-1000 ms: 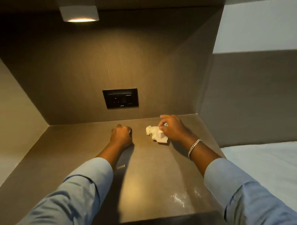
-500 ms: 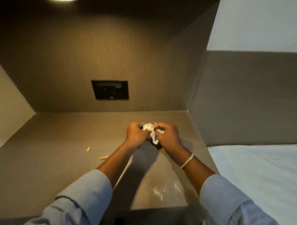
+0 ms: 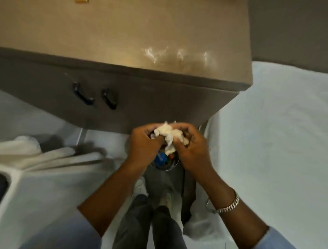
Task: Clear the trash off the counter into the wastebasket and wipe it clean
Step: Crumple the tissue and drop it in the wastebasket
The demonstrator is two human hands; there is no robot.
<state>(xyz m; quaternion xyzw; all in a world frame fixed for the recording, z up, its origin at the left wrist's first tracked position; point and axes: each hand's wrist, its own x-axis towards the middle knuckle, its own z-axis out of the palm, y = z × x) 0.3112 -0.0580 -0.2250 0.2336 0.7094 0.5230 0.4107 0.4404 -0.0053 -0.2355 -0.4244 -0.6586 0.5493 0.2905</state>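
Note:
A crumpled white tissue [image 3: 170, 136] is held between my left hand [image 3: 143, 142] and my right hand [image 3: 192, 147], both closed around it. They hover directly over the open mouth of a grey wastebasket [image 3: 165, 177] on the floor, where blue and red scraps show inside. The brown counter [image 3: 124, 35] lies above and beyond my hands, with a whitish smear [image 3: 177, 55] near its front right edge. A small tan scrap [image 3: 81, 1] sits at the top edge of the view.
The cabinet front under the counter carries two dark handles [image 3: 83, 95]. A white bed surface [image 3: 275, 142] fills the right side. White cloth [image 3: 44, 156] lies on the left. My legs and shoes [image 3: 150, 204] stand beside the wastebasket.
Both hands gathered the tissue on the counter, then carried it down off the front edge to above the wastebasket. My view has tilted down toward the floor.

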